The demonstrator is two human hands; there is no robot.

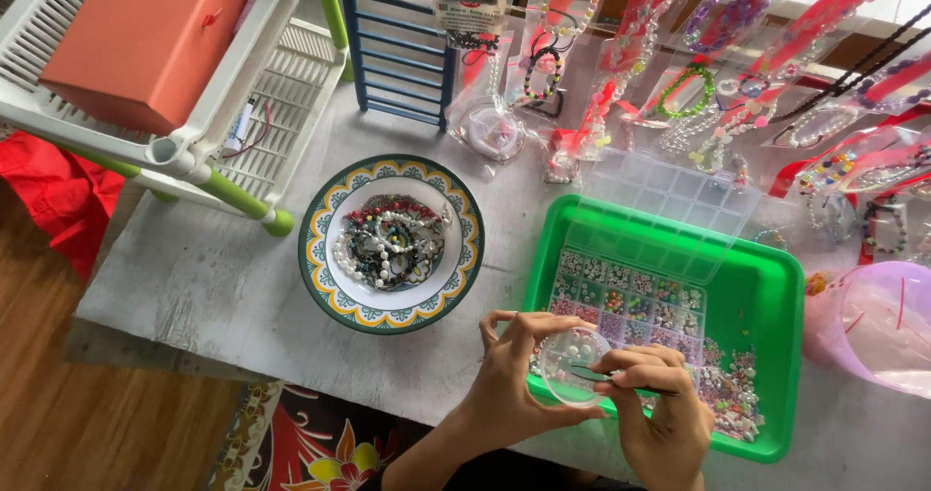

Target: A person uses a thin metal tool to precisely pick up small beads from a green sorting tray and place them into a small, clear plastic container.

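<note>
Two hands: we note both over the green tray (766,287).
Left hand (514,375): grasping clear dish (572,365).
Right hand (659,404): pinching thin tool (621,381).
Risk: we judge a tilted dish would spill beads.

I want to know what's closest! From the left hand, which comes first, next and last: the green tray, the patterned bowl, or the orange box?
1. The green tray: right beside the left hand, just to its right, under the small clear dish it holds.
2. The patterned bowl: up and to the left on the table.
3. The orange box: far top left, on the white rack.
</note>
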